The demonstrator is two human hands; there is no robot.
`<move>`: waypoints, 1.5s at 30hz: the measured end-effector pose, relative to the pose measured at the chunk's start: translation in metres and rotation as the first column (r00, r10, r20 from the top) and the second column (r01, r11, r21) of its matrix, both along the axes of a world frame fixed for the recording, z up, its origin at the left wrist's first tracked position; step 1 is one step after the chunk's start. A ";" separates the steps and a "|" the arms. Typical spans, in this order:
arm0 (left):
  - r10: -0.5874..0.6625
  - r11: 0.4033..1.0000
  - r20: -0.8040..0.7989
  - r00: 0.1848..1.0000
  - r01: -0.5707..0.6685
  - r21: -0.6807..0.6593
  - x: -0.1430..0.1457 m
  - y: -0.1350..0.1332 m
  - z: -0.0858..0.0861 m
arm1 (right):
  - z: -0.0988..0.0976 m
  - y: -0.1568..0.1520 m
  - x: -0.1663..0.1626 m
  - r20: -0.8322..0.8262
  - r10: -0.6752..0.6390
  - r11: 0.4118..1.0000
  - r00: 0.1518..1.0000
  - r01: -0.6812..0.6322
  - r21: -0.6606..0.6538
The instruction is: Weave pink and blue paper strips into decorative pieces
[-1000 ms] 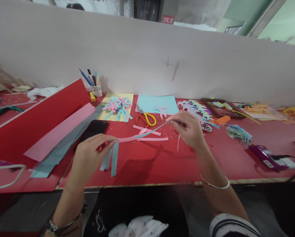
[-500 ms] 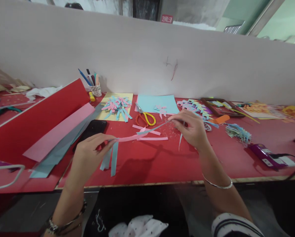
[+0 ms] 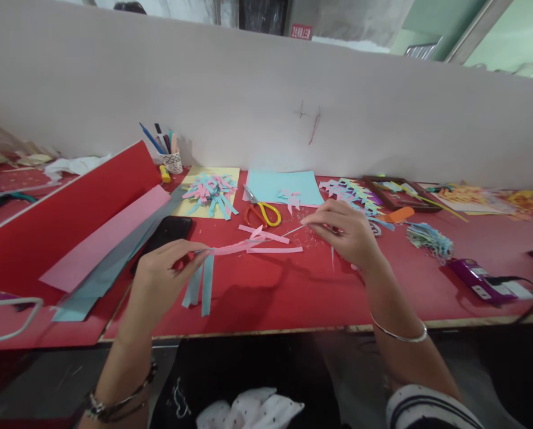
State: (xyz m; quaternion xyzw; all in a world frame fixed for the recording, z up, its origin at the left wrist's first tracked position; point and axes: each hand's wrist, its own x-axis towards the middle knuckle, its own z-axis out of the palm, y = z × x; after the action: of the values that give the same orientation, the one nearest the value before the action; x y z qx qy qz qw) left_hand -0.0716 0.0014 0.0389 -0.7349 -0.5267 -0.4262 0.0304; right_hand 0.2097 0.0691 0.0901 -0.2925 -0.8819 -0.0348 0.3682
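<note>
My left hand (image 3: 164,277) pinches the near end of woven paper strips, a pink strip (image 3: 229,248) running right from its fingertips. Two blue paper strips (image 3: 207,286) hang down just below those fingertips. My right hand (image 3: 345,233) is closed in a pinch on the far end of a narrow blue paper strip (image 3: 288,232), seen nearly edge-on. This strip slants down to the pink one between my hands. Under and beyond them lie loose pink strips (image 3: 279,250) on the red table. Scissors (image 3: 270,214) with red and yellow handles rest behind.
A blue sheet (image 3: 288,182) and a fringed pink-and-blue bundle (image 3: 209,193) lie at the back by the white partition (image 3: 248,107). Left are a black phone (image 3: 170,229), a pink sheet (image 3: 109,238) and a pen cup (image 3: 172,162). A purple device (image 3: 478,280) sits right.
My right hand has turned and shifted slightly, and the blue strip in its pinch now shows thinner and edge-on. My left hand holds nearly the same place.
</note>
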 end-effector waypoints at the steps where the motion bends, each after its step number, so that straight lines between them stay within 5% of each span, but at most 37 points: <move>1: -0.003 1.000 0.002 1.000 0.003 0.001 0.001 0.001 0.000 | 0.001 0.000 0.000 0.012 0.009 1.000 1.000 -0.009 -0.003; 24: 0.047 0.997 0.161 0.986 -0.036 -0.073 -0.001 0.005 -0.004 | 0.009 -0.003 0.002 0.043 0.123 0.992 0.991 -0.122 -0.027; 38: -0.026 0.975 -0.172 0.985 0.063 0.213 0.005 0.008 0.003 | 0.011 0.002 0.002 0.153 0.094 0.995 0.984 -0.090 -0.033; 45: -0.009 0.988 -0.191 0.981 0.038 0.147 0.003 0.005 0.005 | 0.007 0.006 0.004 0.165 0.053 0.998 0.985 -0.058 0.024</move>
State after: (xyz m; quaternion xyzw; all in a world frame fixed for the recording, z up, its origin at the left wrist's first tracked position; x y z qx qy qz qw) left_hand -0.0686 0.0068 0.0436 -0.7740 -0.4793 -0.3927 0.1306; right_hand 0.2136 0.0747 0.0975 -0.2586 -0.9164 -0.0613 0.2994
